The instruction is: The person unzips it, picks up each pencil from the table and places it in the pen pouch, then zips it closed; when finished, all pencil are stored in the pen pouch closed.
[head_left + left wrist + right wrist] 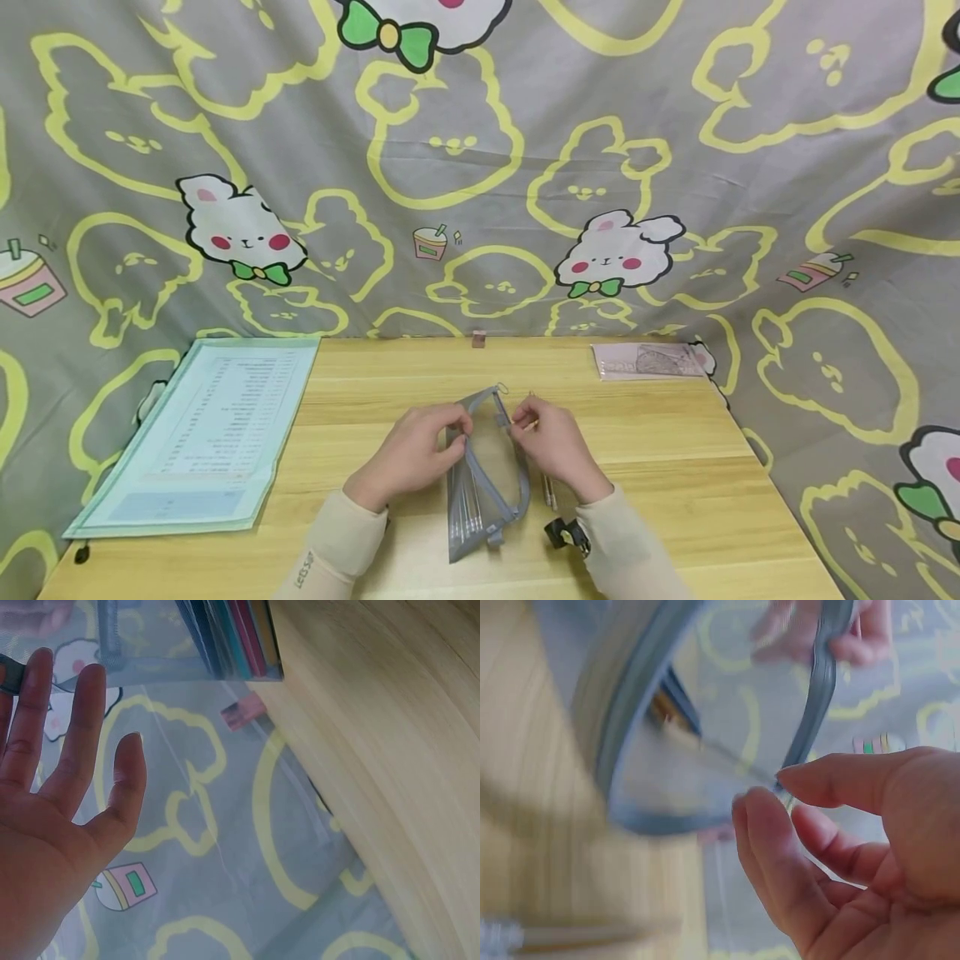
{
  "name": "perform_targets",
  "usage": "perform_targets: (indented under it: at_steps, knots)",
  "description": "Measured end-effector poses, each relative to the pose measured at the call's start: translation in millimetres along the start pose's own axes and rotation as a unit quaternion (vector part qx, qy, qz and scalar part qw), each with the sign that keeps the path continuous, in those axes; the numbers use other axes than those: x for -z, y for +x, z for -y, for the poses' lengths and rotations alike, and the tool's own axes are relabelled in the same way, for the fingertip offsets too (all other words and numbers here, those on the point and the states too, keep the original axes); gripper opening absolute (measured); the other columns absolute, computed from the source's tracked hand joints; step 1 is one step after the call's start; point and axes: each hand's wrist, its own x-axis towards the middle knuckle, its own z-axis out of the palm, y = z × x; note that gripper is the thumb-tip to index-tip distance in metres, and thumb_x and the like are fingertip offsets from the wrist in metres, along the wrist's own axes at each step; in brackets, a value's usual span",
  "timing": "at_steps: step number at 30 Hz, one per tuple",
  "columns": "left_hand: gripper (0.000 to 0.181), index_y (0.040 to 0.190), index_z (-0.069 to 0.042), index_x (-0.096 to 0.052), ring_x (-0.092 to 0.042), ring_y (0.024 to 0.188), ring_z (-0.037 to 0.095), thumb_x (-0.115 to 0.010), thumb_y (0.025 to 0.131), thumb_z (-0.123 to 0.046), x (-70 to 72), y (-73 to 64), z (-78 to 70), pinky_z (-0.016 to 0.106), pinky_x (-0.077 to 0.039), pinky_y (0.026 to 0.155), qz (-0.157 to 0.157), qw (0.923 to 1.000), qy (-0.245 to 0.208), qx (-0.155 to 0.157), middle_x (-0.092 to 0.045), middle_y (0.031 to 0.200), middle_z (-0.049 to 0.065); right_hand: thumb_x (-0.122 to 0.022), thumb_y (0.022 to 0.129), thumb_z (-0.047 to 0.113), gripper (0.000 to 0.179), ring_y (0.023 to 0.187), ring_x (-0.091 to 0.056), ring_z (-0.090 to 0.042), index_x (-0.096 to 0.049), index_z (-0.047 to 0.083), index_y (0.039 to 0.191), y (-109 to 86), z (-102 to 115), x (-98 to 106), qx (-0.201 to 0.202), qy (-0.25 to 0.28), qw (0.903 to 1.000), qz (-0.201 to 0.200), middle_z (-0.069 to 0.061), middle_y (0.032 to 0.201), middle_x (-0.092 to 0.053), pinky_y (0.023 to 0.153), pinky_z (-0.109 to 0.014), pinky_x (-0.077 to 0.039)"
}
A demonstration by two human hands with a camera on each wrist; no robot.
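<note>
Pinching with left hand (pixel 411 454) at one zip edge of a grey pouch (pixel 480 497), and with right hand (pixel 553 442) at the opposite edge. Held gaping between both, at the near middle of the tabletop (pixel 675 467); hard to tell whether lifted or resting at the lower corner. Likely light, limp and smooth, prone to sag closed if released; best gripped by the firmer zip strips rather than the thin walls. See-through, darker along the zip, with slender items (pixel 246 634) in blue, teal, red and tan showing through. Just beside pencil-like sticks (pixel 551 493), partly hidden by the right hand. Well apart from a pale green folder (pixel 202 442) to the left and a pink packet (pixel 637 362) at the far right; backed by a patterned curtain (pixel 495 108).
</note>
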Motion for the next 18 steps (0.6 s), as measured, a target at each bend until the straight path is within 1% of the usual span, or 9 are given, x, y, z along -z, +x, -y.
perform_targets:
  at_steps: [2,4,7,10,12,14,18]
  knots:
    - [0.017,0.099,-0.023,-0.069,-0.072,0.097,0.02,-0.071,0.092,-0.007,0.3,-0.3,-0.3,0.042,-0.06,0.087,0.001,1.0,-0.002,0.002,-0.075,0.101,-0.007,-0.075,0.093,0.011,0.008,0.064,-0.065,-0.01,-0.069,0.009,0.097,0.2,-9,5,-0.007,-0.015,0.9996,-0.021,-0.002,0.091,-0.073,0.056,-0.028,-0.053]
    - [0.018,0.099,-0.023,-0.069,-0.072,0.098,0.02,-0.071,0.093,-0.007,0.6,-0.5,-0.5,0.045,-0.06,0.087,0.003,1.0,-0.007,0.005,-0.075,0.102,-0.006,-0.075,0.093,0.012,0.011,0.068,-0.066,-0.011,-0.069,0.008,0.101,1.9,-19,8,-0.017,-0.031,0.9986,-0.038,-0.003,0.094,-0.073,0.059,-0.029,-0.053]
    - [0.018,0.099,-0.023,-0.069,-0.073,0.099,0.02,-0.07,0.093,-0.006,0.4,-0.3,0.0,0.048,-0.06,0.089,0.004,0.9999,-0.011,0.006,-0.075,0.104,-0.005,-0.075,0.092,0.014,0.023,0.079,-0.068,-0.017,-0.068,0.004,0.111,5.0,-33,9,-0.029,-0.057,0.9963,-0.057,-0.009,0.103,-0.074,0.071,-0.037,-0.056]
    - [0.018,0.099,-0.024,-0.068,-0.073,0.1,0.02,-0.07,0.093,-0.007,-0.7,0.1,1.0,0.046,-0.06,0.089,0.004,1.0,-0.007,0.005,-0.075,0.104,-0.006,-0.076,0.091,0.014,0.036,0.092,-0.069,-0.028,-0.065,0.001,0.122,8.3,-44,6,-0.036,-0.076,0.9943,-0.065,-0.016,0.114,-0.072,0.085,-0.048,-0.058]
    - [0.019,0.099,-0.024,-0.068,-0.073,0.1,0.02,-0.07,0.093,-0.006,-1.8,0.4,1.9,0.045,-0.06,0.088,0.004,1.0,-0.004,0.003,-0.075,0.104,-0.006,-0.077,0.091,0.014,0.042,0.1,-0.069,-0.035,-0.062,0.0,0.127,10.2,-49,4,-0.04,-0.084,0.9934,-0.068,-0.021,0.12,-0.07,0.091,-0.055,-0.057]
    - [0.019,0.099,-0.024,-0.068,-0.073,0.1,0.019,-0.07,0.093,-0.007,-2.0,0.5,2.0,0.043,-0.06,0.088,0.005,1.0,-0.003,0.004,-0.076,0.104,-0.006,-0.076,0.092,0.014,0.045,0.104,-0.067,-0.039,-0.06,-0.001,0.131,11.8,-52,1,-0.042,-0.088,0.9928,-0.07,-0.024,0.123,-0.068,0.095,-0.058,-0.055]
    - [0.019,0.099,-0.024,-0.069,-0.073,0.099,0.018,-0.07,0.093,-0.007,-2.4,0.8,1.9,0.044,-0.06,0.089,0.006,1.0,-0.004,0.006,-0.076,0.104,-0.006,-0.074,0.093,0.015,0.049,0.107,-0.066,-0.04,-0.057,-0.001,0.137,14.4,-55,-2,-0.049,-0.089,0.9921,-0.073,-0.025,0.124,-0.066,0.096,-0.058,-0.054]
